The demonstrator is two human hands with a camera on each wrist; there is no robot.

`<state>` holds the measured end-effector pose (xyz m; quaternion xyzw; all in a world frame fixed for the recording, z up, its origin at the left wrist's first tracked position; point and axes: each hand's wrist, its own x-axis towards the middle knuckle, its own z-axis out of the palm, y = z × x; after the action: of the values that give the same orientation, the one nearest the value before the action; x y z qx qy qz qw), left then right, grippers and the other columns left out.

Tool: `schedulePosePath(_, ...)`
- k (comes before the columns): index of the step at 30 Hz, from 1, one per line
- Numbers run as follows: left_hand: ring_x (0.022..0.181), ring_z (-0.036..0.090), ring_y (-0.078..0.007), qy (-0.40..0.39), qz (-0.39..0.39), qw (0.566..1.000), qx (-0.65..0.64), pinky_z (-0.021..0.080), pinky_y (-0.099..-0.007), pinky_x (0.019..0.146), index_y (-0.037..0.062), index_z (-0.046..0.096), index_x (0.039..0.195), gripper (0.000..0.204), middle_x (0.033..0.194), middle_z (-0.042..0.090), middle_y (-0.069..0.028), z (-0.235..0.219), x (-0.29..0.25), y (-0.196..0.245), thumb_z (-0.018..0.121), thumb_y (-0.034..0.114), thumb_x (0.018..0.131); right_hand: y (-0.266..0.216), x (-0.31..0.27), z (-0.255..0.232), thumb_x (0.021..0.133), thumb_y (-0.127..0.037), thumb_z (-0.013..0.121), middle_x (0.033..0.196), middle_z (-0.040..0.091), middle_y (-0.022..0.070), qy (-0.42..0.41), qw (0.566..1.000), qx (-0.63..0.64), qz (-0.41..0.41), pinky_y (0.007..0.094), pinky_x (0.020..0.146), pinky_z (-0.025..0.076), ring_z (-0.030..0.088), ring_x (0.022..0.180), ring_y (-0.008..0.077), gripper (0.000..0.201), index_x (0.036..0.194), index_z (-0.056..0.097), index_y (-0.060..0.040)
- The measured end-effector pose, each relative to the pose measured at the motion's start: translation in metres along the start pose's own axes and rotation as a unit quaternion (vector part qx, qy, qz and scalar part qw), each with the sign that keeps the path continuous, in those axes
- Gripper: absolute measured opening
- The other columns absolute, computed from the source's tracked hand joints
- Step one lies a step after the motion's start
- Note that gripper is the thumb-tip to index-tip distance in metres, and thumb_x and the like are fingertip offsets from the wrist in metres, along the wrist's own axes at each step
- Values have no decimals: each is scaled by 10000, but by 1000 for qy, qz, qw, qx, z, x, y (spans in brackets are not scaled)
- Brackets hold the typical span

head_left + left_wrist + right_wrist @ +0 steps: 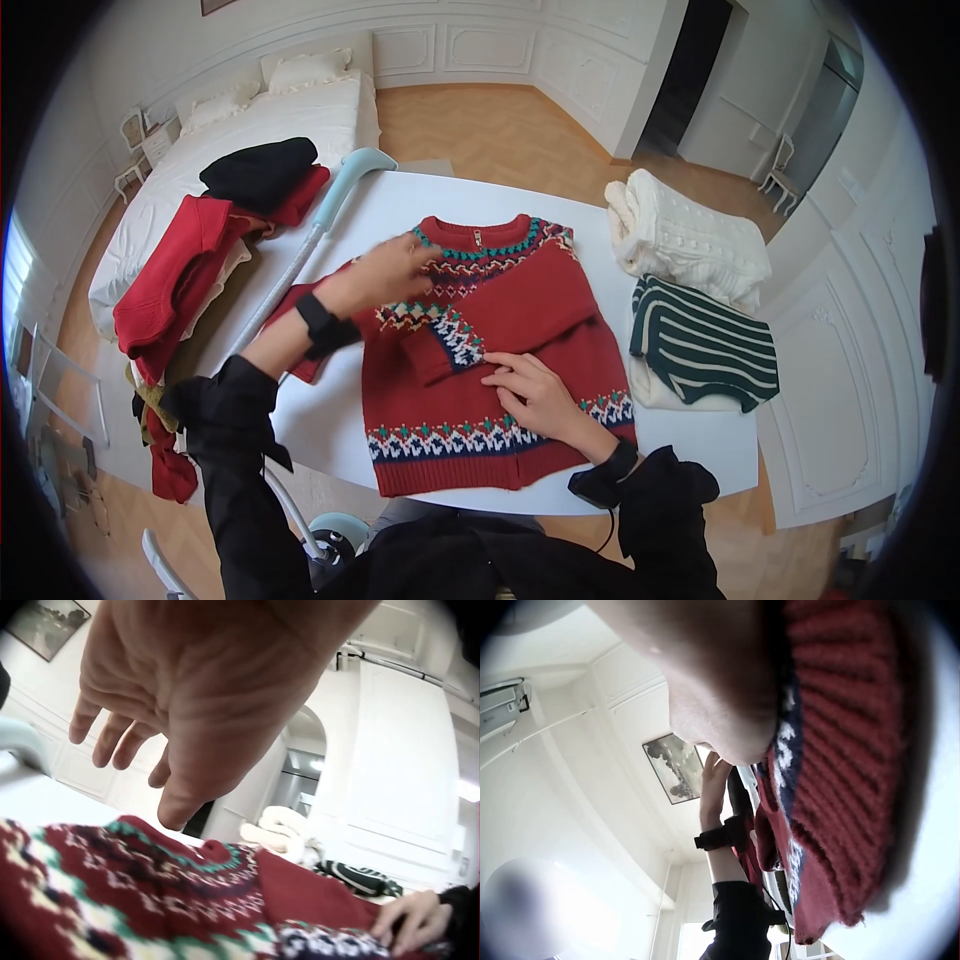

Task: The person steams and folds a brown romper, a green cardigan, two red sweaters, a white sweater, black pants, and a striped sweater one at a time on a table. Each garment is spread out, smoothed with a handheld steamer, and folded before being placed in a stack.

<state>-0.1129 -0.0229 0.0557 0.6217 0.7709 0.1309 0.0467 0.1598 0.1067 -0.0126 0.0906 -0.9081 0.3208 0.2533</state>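
Observation:
A red knit sweater (pixel 490 400) with a patterned yoke and hem lies spread out in the head view. One sleeve (pixel 525 310) is folded across its front. My left hand (pixel 385 272) hovers over the yoke near the collar, fingers loosely extended and a little blurred. Seen from the left wrist, that hand (pixel 195 697) is above the knit with nothing in its fingers. My right hand (pixel 540 395) rests on the sweater's front, its fingertips at the patterned cuff of the folded sleeve. The other sleeve is partly hidden beneath my left forearm.
The sweater is on a white table (pixel 690 450). Right of it sit a folded cream cable-knit (pixel 690 235) and a green striped knit (pixel 705 340). On the left, a pale-blue steamer handle (pixel 350 175) with its hose lies beside piled red (pixel 175 270) and black (pixel 260 172) clothes.

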Motion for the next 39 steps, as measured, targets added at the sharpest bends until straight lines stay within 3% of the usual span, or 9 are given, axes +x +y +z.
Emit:
schedulePosePath(3, 1224, 451, -403, -85, 99, 989, -65, 390, -429, 1026, 136, 418, 1394, 648, 1347, 396, -271, 32, -32, 49, 665, 345, 833, 0, -1, 0, 774, -2, 597, 1179, 592, 138, 2, 1000, -6, -3, 352, 802, 505, 605, 915, 259, 169, 930, 664, -9)
schedulePosePath(6, 1255, 419, -406, -35, 82, 993, 77, 375, -434, 1037, 150, 397, 1410, 704, 1364, 373, -280, 49, -55, 73, 691, 350, 803, 3, -5, 3, 785, 1, 584, 1159, 593, 137, 21, 999, 26, 24, 351, 807, 505, 612, 927, 267, 163, 928, 661, 0)
schedulePosePath(11, 1161, 525, -354, -14, 47, 998, 34, 495, -429, 894, 157, 479, 1331, 518, 1330, 449, -178, 46, -50, 68, 584, 110, 826, 9, -9, 0, 788, 23, 566, 1082, 598, 135, 91, 994, 16, 63, 338, 782, 512, 622, 926, 273, 165, 919, 664, 5)
schedulePosePath(16, 928, 618, -325, 150, 39, 988, 16, 509, -425, 743, 128, 601, 1128, 391, 1013, 624, -124, 19, -37, 69, 509, -32, 783, 18, -13, -3, 795, -47, 581, 1099, 579, 132, 53, 996, -59, 40, 403, 935, 432, 524, 1112, 308, 204, 983, 655, -18)
schedulePosePath(21, 935, 620, -337, 272, 61, 959, -61, 511, -414, 778, 104, 611, 1139, 462, 1075, 621, -134, -23, -21, 84, 482, -97, 744, 36, 11, -15, 846, -214, 578, 1259, 503, 201, -1, 989, -145, -1, 468, 994, 383, 473, 1165, 402, 408, 1214, 544, -41)
schedulePosePath(26, 938, 622, -339, 332, 126, 931, -82, 510, -406, 804, 80, 616, 1123, 483, 1089, 619, -133, -33, -19, 114, 462, -136, 718, 78, 55, -40, 903, -334, 495, 1165, 573, 271, -135, 909, -185, 347, 469, 954, 420, 550, 1095, 372, 432, 1186, 559, -14)
schedulePosePath(27, 938, 622, -339, 335, 127, 930, -80, 510, -406, 804, 80, 616, 1123, 483, 1089, 619, -133, -34, -22, 114, 462, -136, 718, 90, 50, -40, 903, -334, 495, 1165, 573, 271, -133, 910, -187, 345, 469, 954, 420, 550, 1095, 372, 432, 1186, 559, -14)
schedulePosePath(30, 953, 624, -320, 332, 126, 935, -13, 522, -397, 791, 87, 634, 1096, 463, 1098, 630, -103, -35, -34, 109, 480, -119, 710, 100, 30, -35, 894, -312, 508, 1217, 556, 249, 117, 948, -253, 157, 445, 983, 408, 518, 1145, 385, 439, 1220, 535, -19)
schedulePosePath(39, 930, 636, -277, 198, 82, 976, 51, 528, -390, 736, 187, 620, 1170, 520, 1083, 637, -64, 7, -29, 63, 485, -80, 745, 137, 11, -26, 919, -331, 470, 1235, 537, 267, 49, 967, -178, 173, 449, 997, 387, 488, 1170, 413, 464, 1268, 496, -28)
